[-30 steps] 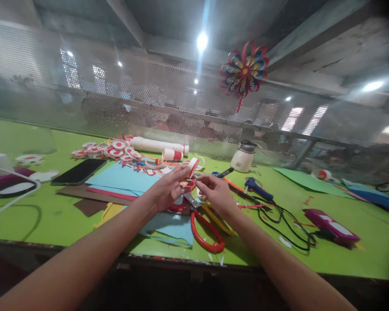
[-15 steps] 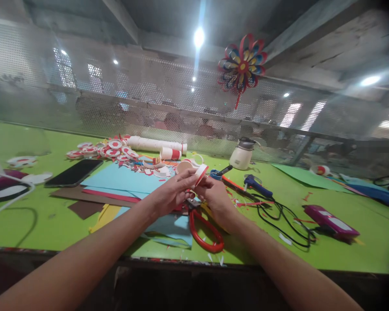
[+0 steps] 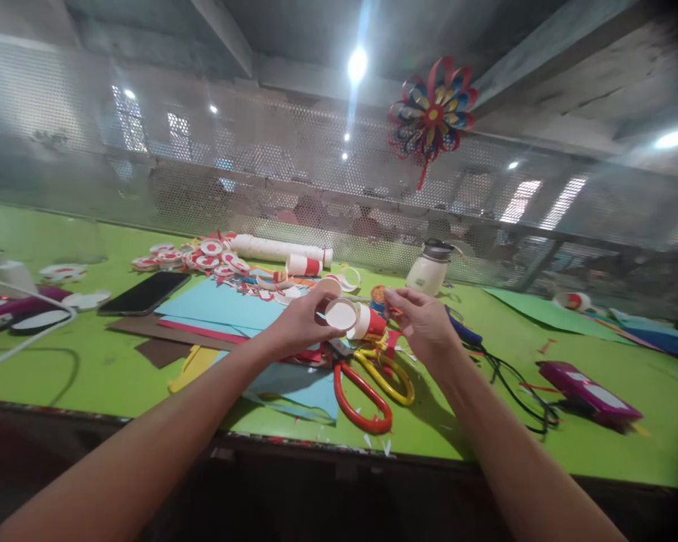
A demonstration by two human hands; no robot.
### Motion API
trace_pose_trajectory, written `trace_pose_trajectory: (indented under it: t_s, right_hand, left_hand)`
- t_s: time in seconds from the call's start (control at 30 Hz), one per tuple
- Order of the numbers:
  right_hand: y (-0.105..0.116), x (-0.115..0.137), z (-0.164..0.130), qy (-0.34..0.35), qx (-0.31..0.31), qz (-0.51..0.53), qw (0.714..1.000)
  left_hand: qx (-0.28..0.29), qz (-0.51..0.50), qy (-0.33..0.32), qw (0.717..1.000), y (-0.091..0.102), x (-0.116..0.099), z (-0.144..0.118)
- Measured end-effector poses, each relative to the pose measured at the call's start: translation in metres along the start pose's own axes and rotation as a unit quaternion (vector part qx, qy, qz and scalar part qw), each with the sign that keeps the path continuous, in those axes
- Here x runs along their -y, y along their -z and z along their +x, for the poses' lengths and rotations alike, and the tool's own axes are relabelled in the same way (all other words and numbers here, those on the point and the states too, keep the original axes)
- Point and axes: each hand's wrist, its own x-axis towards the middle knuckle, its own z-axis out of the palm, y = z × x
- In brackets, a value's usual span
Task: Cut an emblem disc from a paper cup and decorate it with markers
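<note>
My left hand [image 3: 302, 324] is closed on a white, shallow, round paper cup bottom [image 3: 340, 315], its open side facing me. To the right of it my right hand [image 3: 426, 324] is apart from the cup bottom, with thumb and finger pinched at a small orange-brown round piece [image 3: 378, 293]. Between the hands a red and white paper cup [image 3: 367, 324] lies on its side. Scissors with one red and one yellow handle [image 3: 363, 397] lie just below, their blades partly hidden under the left hand and paper.
Blue paper sheets [image 3: 215, 305], a black phone [image 3: 145, 293] and a heap of red and white paper discs [image 3: 206, 260] lie to the left. A cream jug [image 3: 428, 269] stands behind. On the right are a blue-handled tool [image 3: 463, 329], black cable [image 3: 505, 380] and purple device [image 3: 590, 391].
My hands have moved apart; the right one went rightward and up. The cup bottom, earlier between both hands, is now in my left hand alone. The yellow scissor handle has come into view.
</note>
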Motion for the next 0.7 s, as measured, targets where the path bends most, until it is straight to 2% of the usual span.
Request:
trace_pose_trajectory:
  t_s: [0.1, 0.3, 0.7]
  right_hand:
    - [-0.010, -0.005, -0.008, 0.004, 0.045, -0.047, 0.998]
    - [-0.017, -0.020, -0.012, 0.037, 0.075, -0.161, 0.983]
    - [-0.022, -0.024, -0.014, 0.103, 0.057, -0.294, 0.949]
  left_hand:
    - [0.015, -0.009, 0.010, 1.000, -0.005, 0.008, 0.001]
    - [0.040, -0.016, 0.026, 0.999, -0.013, 0.007, 0.000]
    - [0.052, -0.042, 0.036, 0.997, -0.017, -0.002, -0.004]
